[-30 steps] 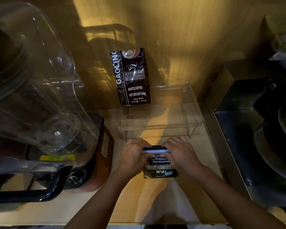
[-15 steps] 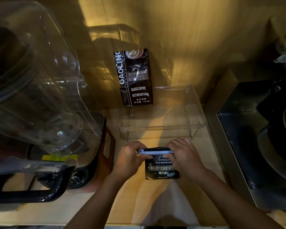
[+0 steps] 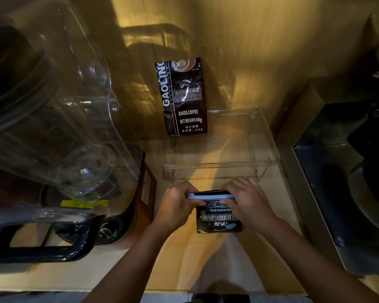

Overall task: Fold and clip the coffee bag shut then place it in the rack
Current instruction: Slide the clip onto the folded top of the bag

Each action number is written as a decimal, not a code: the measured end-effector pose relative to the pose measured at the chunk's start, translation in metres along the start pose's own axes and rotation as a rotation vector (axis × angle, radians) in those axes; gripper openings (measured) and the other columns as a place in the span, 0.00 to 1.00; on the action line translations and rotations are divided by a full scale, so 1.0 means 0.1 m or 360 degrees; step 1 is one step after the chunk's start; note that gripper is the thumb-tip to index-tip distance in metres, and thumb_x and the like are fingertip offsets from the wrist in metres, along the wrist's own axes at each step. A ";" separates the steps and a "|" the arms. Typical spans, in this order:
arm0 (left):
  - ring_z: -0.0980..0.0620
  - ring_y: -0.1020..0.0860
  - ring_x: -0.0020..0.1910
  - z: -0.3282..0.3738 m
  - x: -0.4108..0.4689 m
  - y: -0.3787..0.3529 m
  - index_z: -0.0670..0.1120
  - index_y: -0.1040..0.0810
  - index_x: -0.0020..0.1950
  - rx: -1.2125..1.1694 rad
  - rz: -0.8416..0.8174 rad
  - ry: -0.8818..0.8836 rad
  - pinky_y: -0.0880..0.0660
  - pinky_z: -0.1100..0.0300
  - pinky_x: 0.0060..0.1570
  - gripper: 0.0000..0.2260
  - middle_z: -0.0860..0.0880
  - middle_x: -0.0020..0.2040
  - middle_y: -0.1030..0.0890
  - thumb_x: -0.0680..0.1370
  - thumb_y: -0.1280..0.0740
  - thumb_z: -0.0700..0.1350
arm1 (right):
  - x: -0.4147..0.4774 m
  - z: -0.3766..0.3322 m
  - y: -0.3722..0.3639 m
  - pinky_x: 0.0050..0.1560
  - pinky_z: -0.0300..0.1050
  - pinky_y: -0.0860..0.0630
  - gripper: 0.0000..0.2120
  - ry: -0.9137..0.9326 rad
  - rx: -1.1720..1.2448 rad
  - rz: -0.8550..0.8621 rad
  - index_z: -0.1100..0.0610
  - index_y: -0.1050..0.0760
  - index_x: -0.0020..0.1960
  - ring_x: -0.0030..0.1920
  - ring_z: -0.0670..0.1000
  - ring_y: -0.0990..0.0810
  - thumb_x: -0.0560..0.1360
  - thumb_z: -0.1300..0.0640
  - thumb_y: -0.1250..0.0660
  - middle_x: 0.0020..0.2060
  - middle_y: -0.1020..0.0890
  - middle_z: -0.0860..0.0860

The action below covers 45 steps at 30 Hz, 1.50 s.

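A small black coffee bag stands on the wooden counter just in front of a clear acrylic rack. A pale blue clip lies across the bag's folded top. My left hand pinches the clip's left end and the bag's upper left corner. My right hand grips the clip's right end and covers the bag's upper right side. A taller black coffee bag stands at the rack's back left, against the wall.
A large blender with a clear jug and dark base stands to the left. A black appliance fills the right side. The wooden wall rises directly behind the rack. The counter's front edge runs below my arms.
Both hands have stayed on the clip and bag top; the clip's left end now shows a little further out from my left fingers. The bag has not moved on the counter.
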<state>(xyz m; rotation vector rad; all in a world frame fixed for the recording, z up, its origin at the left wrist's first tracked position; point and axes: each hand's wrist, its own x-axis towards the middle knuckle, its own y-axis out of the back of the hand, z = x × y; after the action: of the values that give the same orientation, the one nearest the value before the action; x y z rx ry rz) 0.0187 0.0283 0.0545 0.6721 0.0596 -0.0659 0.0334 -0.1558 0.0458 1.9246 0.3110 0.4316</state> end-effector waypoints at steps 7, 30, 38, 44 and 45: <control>0.46 0.24 0.38 0.01 0.01 -0.03 0.38 0.24 0.38 -0.0024 -0.0009 -0.0068 0.27 0.53 0.39 0.07 0.44 0.37 0.23 0.66 0.26 0.37 | 0.02 -0.09 0.01 0.49 0.46 0.35 0.10 0.0081 -0.0018 -0.0094 0.60 0.23 0.47 0.47 0.55 0.24 0.68 0.57 0.29 0.44 0.19 0.54; 0.52 0.27 0.33 -0.09 -0.05 -0.11 0.40 0.24 0.35 -0.0126 0.0090 -0.0243 0.33 0.59 0.57 0.07 0.47 0.33 0.25 0.67 0.26 0.37 | 0.11 -0.24 -0.09 0.35 0.47 0.25 0.10 0.0222 0.0037 -0.0025 0.62 0.26 0.34 0.31 0.57 0.24 0.59 0.67 0.25 0.29 0.22 0.56; 0.52 0.28 0.31 -0.09 -0.03 -0.10 0.37 0.24 0.36 -0.0094 0.0135 -0.0262 0.44 0.76 0.63 0.07 0.40 0.33 0.23 0.67 0.26 0.37 | 0.11 -0.20 -0.12 0.35 0.45 0.26 0.12 0.0273 0.0049 0.0049 0.62 0.27 0.34 0.31 0.56 0.24 0.58 0.65 0.24 0.29 0.23 0.55; 0.51 0.27 0.41 -0.10 -0.05 -0.07 0.40 0.23 0.41 -0.0153 0.0011 -0.0232 0.31 0.56 0.44 0.08 0.47 0.39 0.24 0.67 0.26 0.39 | 0.07 -0.09 -0.02 0.45 0.46 0.32 0.17 0.0208 -0.0015 0.0008 0.58 0.23 0.47 0.43 0.55 0.21 0.63 0.51 0.25 0.41 0.18 0.54; 0.49 0.26 0.43 -0.11 -0.05 -0.07 0.41 0.23 0.42 -0.0164 -0.0008 -0.0220 0.31 0.56 0.46 0.08 0.46 0.41 0.23 0.67 0.26 0.39 | 0.06 -0.06 0.01 0.47 0.45 0.36 0.19 0.0166 -0.0008 -0.0008 0.57 0.23 0.50 0.46 0.54 0.22 0.64 0.49 0.26 0.45 0.18 0.53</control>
<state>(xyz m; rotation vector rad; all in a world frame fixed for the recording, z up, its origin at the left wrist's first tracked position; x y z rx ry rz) 0.0129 0.0301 0.0423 0.5630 -0.0677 -0.1130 0.0365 -0.1488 0.0496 1.8993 0.3823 0.5299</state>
